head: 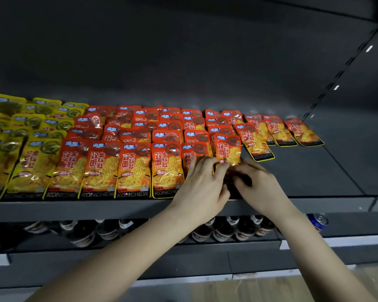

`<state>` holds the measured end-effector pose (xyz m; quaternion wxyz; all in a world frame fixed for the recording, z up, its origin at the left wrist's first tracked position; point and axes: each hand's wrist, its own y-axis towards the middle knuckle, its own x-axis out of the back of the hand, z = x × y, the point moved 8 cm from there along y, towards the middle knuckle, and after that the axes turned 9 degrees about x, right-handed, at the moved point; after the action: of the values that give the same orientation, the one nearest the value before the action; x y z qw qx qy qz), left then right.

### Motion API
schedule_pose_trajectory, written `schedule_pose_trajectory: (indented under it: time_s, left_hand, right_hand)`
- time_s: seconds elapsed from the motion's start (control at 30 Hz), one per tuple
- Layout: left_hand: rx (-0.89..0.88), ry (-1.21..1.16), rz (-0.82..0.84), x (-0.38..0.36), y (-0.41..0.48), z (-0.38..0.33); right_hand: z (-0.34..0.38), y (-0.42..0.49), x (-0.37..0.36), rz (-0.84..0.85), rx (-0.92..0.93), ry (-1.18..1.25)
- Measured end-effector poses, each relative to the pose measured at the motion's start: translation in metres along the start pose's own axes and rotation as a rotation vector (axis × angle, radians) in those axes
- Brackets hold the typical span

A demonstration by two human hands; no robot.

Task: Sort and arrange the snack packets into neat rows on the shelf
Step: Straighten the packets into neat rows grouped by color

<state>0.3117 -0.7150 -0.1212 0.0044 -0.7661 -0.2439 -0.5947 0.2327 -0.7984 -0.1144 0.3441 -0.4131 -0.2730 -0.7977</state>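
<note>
Below: bottles [223,232] and a can [320,221] sit on the lower level, under your forearms.
Hands: your left hand [202,184] and right hand [258,186] both curl their fingers round the bottom of one orange packet [227,149], hiding its lower edge.
Packet: at the shelf [314,171] front, at the right end of the orange rows [135,166].
Left: yellow packets [31,162].
Beyond: loose orange packets [292,131] lie askew, further right.
</note>
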Motion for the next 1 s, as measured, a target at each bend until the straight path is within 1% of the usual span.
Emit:
schedule_pose_trajectory:
  time_s: [0.07, 0.17, 0.3, 0.4, 0.47, 0.57, 0.7, 0.8, 0.87, 1.0]
  left_hand:
    - [0.001, -0.026, -0.036, 0.003, 0.0, 0.0]
    - [0.012, 0.006, 0.006, 0.0, 0.001, 0.0]
    - [0.063, 0.009, 0.033, -0.003, 0.007, 0.002]
    - [0.076, 0.021, 0.01, 0.004, 0.02, -0.005]
    - [0.072, 0.022, -0.008, 0.008, 0.033, -0.019]
    - [0.053, 0.032, -0.006, 0.007, 0.055, -0.044]
    - [0.096, 0.17, 0.106, -0.015, 0.081, -0.064]
    - [0.144, 0.273, 0.178, -0.033, 0.098, -0.071]
    - [0.173, 0.326, 0.21, -0.043, 0.105, -0.073]
    - [0.224, 0.348, 0.213, -0.053, 0.111, -0.079]
  right_hand:
    - [-0.001, 0.003, -0.002, 0.032, 0.003, -0.009]
    - [0.002, 0.008, -0.007, 0.064, 0.047, -0.029]
    - [-0.002, 0.014, 0.01, 0.001, 0.056, -0.001]
    - [-0.009, 0.021, 0.035, -0.082, 0.087, 0.029]
    - [-0.022, 0.027, 0.047, -0.084, 0.078, 0.02]
    - [-0.047, 0.035, 0.058, -0.01, 0.045, -0.007]
    - [-0.075, 0.047, 0.064, 0.102, 0.025, -0.017]
    - [-0.088, 0.057, 0.062, 0.194, 0.04, -0.025]
    - [-0.094, 0.062, 0.06, 0.223, 0.059, -0.036]
    - [-0.099, 0.066, 0.046, 0.284, 0.129, -0.029]
